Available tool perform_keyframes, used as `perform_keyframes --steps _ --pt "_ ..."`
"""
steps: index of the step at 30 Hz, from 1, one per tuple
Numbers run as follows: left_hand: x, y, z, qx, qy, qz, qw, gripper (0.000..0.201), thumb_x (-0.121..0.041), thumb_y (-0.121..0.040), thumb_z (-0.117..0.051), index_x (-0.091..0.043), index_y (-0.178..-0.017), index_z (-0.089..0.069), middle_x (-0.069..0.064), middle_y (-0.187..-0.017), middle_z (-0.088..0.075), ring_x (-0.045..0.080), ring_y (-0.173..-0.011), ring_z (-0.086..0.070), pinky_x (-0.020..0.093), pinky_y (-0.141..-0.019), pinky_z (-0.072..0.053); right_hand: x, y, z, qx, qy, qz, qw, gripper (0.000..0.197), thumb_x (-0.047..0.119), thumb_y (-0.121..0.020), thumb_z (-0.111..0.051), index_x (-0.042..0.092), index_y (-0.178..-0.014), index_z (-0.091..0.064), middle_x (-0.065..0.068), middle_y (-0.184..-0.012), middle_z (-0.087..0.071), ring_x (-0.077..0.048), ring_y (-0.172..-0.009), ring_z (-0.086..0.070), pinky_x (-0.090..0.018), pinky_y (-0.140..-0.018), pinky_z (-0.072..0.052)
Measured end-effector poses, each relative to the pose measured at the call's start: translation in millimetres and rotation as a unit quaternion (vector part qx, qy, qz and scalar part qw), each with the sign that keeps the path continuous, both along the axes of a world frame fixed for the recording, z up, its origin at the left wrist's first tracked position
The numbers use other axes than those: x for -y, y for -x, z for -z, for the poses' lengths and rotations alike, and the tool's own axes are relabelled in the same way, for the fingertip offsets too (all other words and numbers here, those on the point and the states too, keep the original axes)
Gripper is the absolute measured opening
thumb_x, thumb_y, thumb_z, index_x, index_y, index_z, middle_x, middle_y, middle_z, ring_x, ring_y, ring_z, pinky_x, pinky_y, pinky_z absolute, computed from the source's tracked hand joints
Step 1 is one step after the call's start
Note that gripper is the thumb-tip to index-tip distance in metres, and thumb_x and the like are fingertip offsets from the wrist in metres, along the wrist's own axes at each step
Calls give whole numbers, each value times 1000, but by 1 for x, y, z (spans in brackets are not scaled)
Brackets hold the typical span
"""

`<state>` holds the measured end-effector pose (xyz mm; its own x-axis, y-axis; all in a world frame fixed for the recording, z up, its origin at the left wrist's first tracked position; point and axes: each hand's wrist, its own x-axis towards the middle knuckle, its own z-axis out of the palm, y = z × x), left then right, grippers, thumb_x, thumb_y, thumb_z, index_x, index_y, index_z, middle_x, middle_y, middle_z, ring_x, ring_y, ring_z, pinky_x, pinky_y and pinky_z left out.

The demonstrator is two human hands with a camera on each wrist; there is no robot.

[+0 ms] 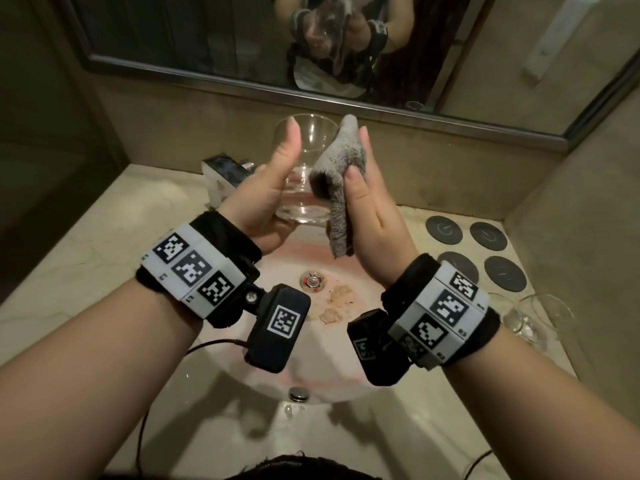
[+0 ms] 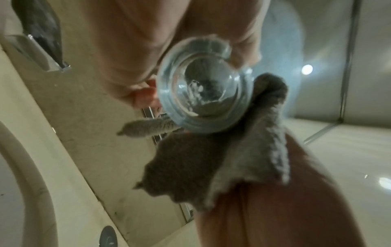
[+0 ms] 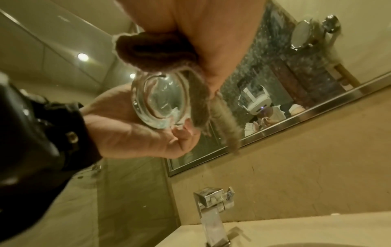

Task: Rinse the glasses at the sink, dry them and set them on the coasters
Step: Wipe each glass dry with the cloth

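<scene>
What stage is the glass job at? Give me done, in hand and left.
Done: nothing is set down yet; all four coasters sit bare.
In hand: the left hand holds a glass tumbler over the sink while the right hand presses a grey cloth against it, so drying is under way.
Left: placing this one, plus another glass lying on the counter.
</scene>
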<state>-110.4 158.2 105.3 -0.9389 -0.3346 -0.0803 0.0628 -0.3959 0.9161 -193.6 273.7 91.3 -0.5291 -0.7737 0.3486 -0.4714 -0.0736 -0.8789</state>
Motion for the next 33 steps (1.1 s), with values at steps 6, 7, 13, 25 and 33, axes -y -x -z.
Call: perform_keyframes --steps 6,7,13,25,33 --pt "14 2 4 30 -43 -61 997 72 -64 -91 -29 -13 -142 -35 14 -130 -59 28 -116 -60 45 -93 -50 -5 1 3 -166 -6 -34 985 60 31 -97 -30 4 -148 -13 -15 -157 -12 -22 -146 -11 -38 -119 -12" --pt "13 1 2 27 -50 -49 997 70 -63 -94 -21 -15 -142 -38 12 -133 -57 26 -119 -58 42 -95 -50 -5 -1 4 -209 -13 -48 977 60 29 -96 -31 2 -148 -15 -18 -157 -9 -26 -146 -5 -37 -120 -7" --pt "-5 3 -3 -8 -28 3 1000 69 -64 -92 -16 -19 -131 -50 9 -109 -69 19 -97 -68 31 -74 -57 5 -4 -6 -263 9 15 965 56 32 -95 -32 7 -146 -28 -15 -156 -17 -21 -145 0 -32 -118 0" --pt "-7 4 -4 -6 -61 -14 998 67 -56 -81 -59 -18 -135 -49 14 -132 -57 26 -114 -60 41 -84 -54 1 -18 -4 -212 -8 41 976 63 34 -96 -26 7 -149 -6 -13 -158 2 -23 -146 8 -35 -118 3" --pt "-8 -1 -11 -56 -106 1 993 76 -61 -89 -38 -4 -140 -39 24 -135 -49 36 -122 -51 51 -105 -38 9 8 -29 93 -42 43 994 46 36 -103 -18 14 -134 -44 -2 -117 -59 -11 -110 -54 -34 -102 -41"
